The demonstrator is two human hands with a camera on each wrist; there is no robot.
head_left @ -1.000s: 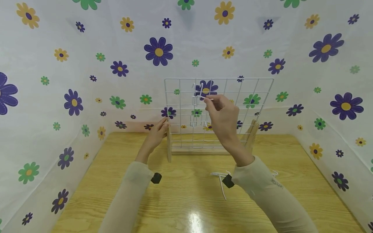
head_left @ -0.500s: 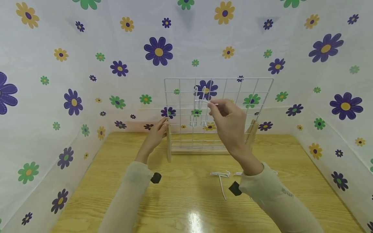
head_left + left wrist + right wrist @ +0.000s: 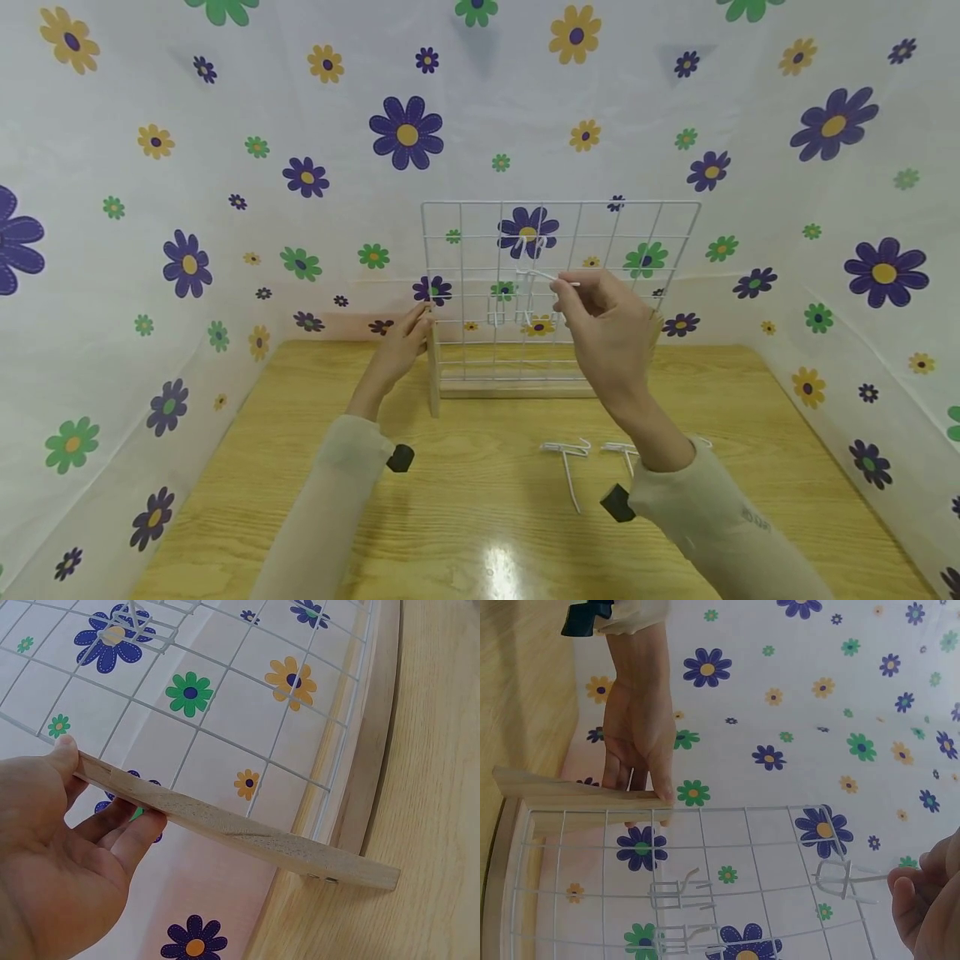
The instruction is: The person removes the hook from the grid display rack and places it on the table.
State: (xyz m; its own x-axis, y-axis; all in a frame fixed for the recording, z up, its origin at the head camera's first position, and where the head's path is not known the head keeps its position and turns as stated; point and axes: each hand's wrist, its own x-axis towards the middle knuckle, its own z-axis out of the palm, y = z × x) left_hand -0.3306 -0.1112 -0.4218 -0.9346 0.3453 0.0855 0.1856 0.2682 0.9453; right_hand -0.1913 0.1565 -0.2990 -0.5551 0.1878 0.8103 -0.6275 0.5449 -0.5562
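Note:
My right hand (image 3: 611, 333) pinches the prong of a white wire hook (image 3: 836, 879) between thumb and forefinger. The hook's wire frame points left and overlaps the upper part of the white wire grid (image 3: 562, 202). Two more hooks hang lower on the grid, an upper hook (image 3: 671, 894) and a lower hook (image 3: 679, 939) in the right wrist view. My left hand (image 3: 60, 855) grips the top of the grid stand's left wooden upright (image 3: 247, 829), thumb on one side and fingers on the other.
On the wooden table (image 3: 420, 517) in front of the stand lie several loose white hooks (image 3: 566, 450), some partly behind the right sleeve (image 3: 712, 508). A flowered sheet (image 3: 300, 108) surrounds the table at the back and sides. The stand's base bar (image 3: 517, 389) runs along under the grid.
My right hand has moved right and down with the hook, from near the grid's upper left-centre. Its sleeve uncovers more loose hooks. My left hand has stayed on the upright.

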